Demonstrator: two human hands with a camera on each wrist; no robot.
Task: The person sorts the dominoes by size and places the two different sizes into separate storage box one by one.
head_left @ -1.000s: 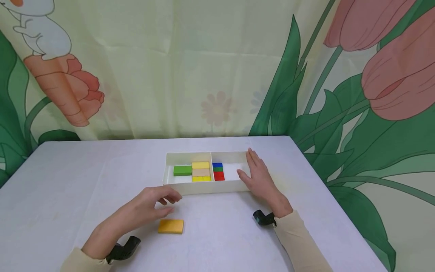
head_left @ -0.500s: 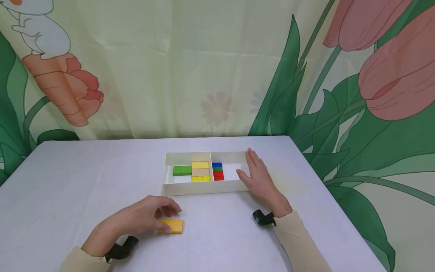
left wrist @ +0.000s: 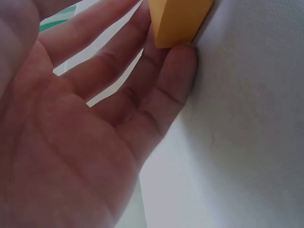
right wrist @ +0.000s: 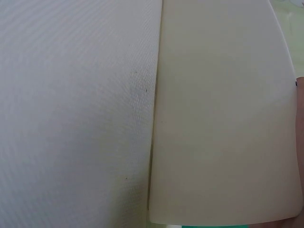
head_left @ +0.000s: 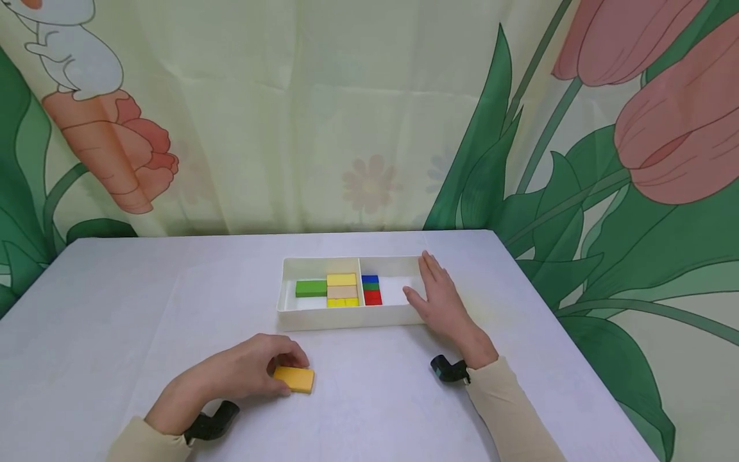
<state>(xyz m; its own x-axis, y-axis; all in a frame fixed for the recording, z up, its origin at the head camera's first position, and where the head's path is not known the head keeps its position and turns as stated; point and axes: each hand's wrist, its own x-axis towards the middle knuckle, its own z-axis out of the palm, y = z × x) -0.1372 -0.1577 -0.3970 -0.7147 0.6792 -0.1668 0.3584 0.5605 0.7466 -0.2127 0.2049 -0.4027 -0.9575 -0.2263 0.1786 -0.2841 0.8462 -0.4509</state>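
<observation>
My left hand pinches a flat yellow-orange block between thumb and fingers, in front of a white divided box. In the left wrist view the thumb presses the near end of the block, close to the tablecloth; its far end is cut off. My right hand rests on the right end of the box, fingers extended along it. The box's wall fills much of the right wrist view, with only a sliver of hand at the edge.
The left compartment holds a green block, yellow blocks and a beige block. Blue, green and red blocks lie against the divider in the right compartment. A printed curtain hangs behind the white-covered table.
My left hand has come down to the yellow-orange block and taken hold of it; the block is now slightly turned and shifted. My right hand has stayed on the box.
</observation>
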